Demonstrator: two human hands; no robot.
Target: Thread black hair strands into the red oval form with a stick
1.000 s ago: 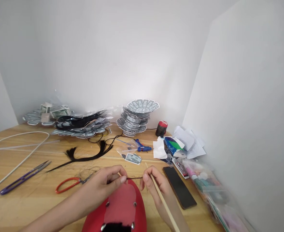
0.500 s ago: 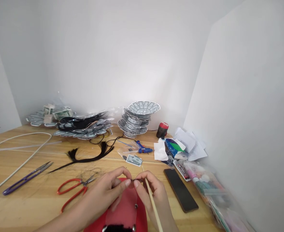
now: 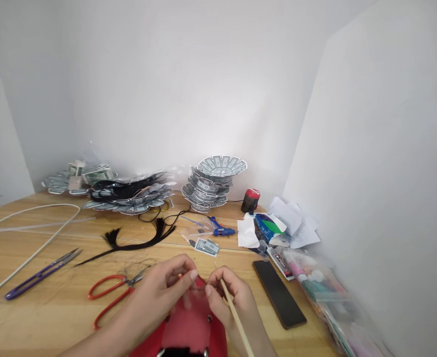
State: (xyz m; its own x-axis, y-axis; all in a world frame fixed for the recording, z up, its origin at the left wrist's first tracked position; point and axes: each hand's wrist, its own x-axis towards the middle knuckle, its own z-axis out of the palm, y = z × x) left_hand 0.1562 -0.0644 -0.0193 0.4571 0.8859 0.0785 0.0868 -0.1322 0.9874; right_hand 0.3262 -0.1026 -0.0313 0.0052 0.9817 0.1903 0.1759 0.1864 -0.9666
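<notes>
A red item [image 3: 189,325] with metal studs and a black patch at its lower edge lies at the bottom centre, partly under my hands. Over its upper left part is my left hand [image 3: 168,287], thumb and index finger pinched together; whatever they hold is too small to make out. My right hand [image 3: 233,297] is at its upper right, with a pale thin stick [image 3: 237,320] held between the fingers and pointing up and left. Its thumb and index tips are also close together near a fine dark strand.
Red-handled scissors [image 3: 110,285] and purple snips [image 3: 42,275] lie left, near a black hair bundle [image 3: 133,245]. A phone [image 3: 280,295] and plastic bags [image 3: 337,302] are right. Behind stand a blue glue gun [image 3: 222,230] and stacked banknote-print paper bowls [image 3: 211,186].
My hands have drawn slightly apart, the left fingertips up and left, the right ones a little right. More of the red item's upper edge shows between them.
</notes>
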